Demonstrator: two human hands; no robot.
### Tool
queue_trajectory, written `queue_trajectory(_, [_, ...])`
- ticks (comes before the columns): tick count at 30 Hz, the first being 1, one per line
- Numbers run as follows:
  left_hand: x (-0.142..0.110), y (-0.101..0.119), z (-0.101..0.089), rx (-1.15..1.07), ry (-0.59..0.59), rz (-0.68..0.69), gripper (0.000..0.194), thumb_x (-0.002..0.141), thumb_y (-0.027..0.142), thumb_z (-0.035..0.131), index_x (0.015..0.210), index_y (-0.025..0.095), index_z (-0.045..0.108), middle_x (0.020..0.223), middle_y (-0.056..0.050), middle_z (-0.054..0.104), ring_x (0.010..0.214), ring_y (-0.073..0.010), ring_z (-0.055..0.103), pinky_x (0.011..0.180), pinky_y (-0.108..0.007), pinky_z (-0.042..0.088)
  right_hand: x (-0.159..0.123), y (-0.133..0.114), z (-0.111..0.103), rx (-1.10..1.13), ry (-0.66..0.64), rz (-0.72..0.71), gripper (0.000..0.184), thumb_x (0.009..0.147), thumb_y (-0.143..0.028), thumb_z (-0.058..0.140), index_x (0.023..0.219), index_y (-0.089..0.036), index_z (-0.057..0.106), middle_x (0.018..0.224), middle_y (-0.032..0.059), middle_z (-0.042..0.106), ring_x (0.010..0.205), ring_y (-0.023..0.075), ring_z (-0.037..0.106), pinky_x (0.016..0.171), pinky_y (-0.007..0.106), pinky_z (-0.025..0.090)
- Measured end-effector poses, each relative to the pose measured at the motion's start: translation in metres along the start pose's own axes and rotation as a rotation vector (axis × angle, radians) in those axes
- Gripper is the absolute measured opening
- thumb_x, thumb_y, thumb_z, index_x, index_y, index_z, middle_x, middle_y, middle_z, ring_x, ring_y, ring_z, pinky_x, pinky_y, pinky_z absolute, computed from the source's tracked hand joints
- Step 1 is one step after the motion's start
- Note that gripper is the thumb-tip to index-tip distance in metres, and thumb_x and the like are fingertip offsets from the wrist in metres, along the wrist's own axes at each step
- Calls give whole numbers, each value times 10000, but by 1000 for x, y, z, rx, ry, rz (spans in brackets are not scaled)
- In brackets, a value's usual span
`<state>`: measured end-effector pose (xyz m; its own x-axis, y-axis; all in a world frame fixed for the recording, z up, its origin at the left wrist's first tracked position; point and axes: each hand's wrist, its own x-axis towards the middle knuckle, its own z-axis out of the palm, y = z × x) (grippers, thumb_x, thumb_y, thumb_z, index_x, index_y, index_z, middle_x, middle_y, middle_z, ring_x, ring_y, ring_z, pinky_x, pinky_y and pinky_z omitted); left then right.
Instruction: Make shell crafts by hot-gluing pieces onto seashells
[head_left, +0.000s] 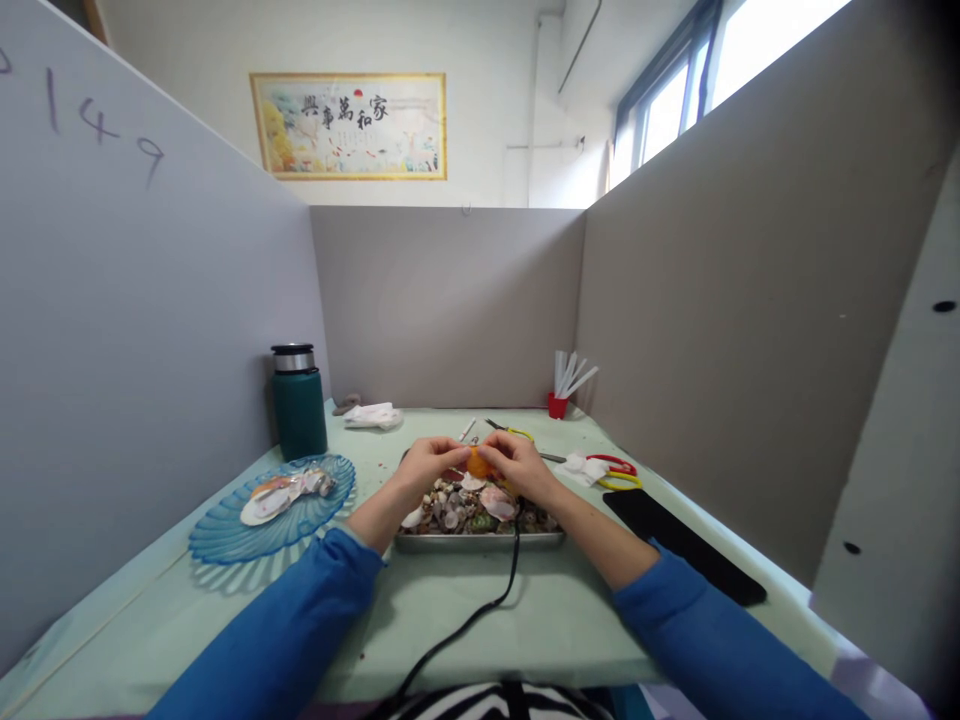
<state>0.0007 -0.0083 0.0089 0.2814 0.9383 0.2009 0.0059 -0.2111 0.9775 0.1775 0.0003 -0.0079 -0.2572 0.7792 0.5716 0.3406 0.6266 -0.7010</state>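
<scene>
My left hand (pixel 431 463) and my right hand (pixel 523 466) meet over a metal tray (pixel 480 542) full of small shells. Between them, fingertips of both pinch a small orange piece (pixel 478 463) that looks like a shell. Below it in the tray lie a pale fan-shaped shell (pixel 472 482) and a larger pinkish shell (pixel 498 502) among many small snail-like ones. A black cable (pixel 514 570) runs over the tray's front edge, near my right hand, down to the table's front; its upper end is hidden.
Left stands a blue scalloped plate (pixel 217 530) holding shells, with a green bottle (pixel 298 410) behind. White tissue (pixel 373 415) lies at the back. Right are a red cup (pixel 557 406) of white sticks, red-and-yellow-handled scissors (pixel 621 480) and a black flat object (pixel 686 545). Grey partitions (pixel 450 310) enclose the table.
</scene>
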Motion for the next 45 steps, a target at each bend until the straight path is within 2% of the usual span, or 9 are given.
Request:
queue_trajectory(6, [-1,0,0,-29,2,1,351,589,398,741,743,91,668,657,-53,641,548,-100,566,605,-245,474,-2,-2,1,112,-76,20,264,832,-437,468,759,-185,493,581,-44,474,463,79,440,434,188,352])
queue_trajectory(11, [0,-1,0,7,-13,-19,388,610,430,716,814,101,684,723,-75,653,643,-139,590,573,-241,480,-3,-1,2,109,-105,17,279,839,-455,458,782,-185,495,592,-40,476,474,83,439,429,191,345])
queue_trajectory(17, [1,-5,2,-52,-48,-40,430,642,431,696,935,117,669,905,-109,662,761,-169,616,621,-261,502,-6,-7,0,-73,-100,-133,245,825,-391,524,857,-157,589,682,-1,557,592,106,476,537,214,368])
queue_trajectory(23, [2,-5,2,-190,-38,-22,378,669,416,684,879,102,676,922,-119,665,784,-166,621,703,-285,503,-7,-12,-2,-263,-67,-324,206,833,-329,542,934,-171,628,821,43,588,743,150,507,691,263,395])
queue_trajectory(26, [0,-3,4,-251,-100,-14,329,663,333,702,902,107,679,950,-113,664,830,-170,615,765,-291,482,-7,-8,-2,-337,-27,-362,198,863,-298,499,948,-184,637,843,56,585,778,160,511,729,277,399])
queue_trajectory(31, [-2,1,7,-384,-181,13,294,619,126,696,911,110,672,978,-99,651,881,-167,600,828,-278,448,-9,-6,-2,-456,-16,-392,289,863,-300,499,1130,-238,593,968,67,570,807,157,525,703,259,417])
queue_trajectory(37, [-2,1,5,-454,-182,-3,326,647,106,664,971,120,639,1014,-102,624,897,-167,594,814,-284,455,-11,-12,-3,-495,-21,-409,383,843,-373,529,1206,-254,544,1008,75,552,841,168,532,722,269,434])
queue_trajectory(45, [-2,4,3,-542,-217,12,341,631,44,598,959,131,629,1013,-97,621,917,-194,587,805,-331,478,-10,-9,-1,-561,4,-395,370,858,-276,503,1227,-285,528,1026,63,531,814,150,538,707,250,434])
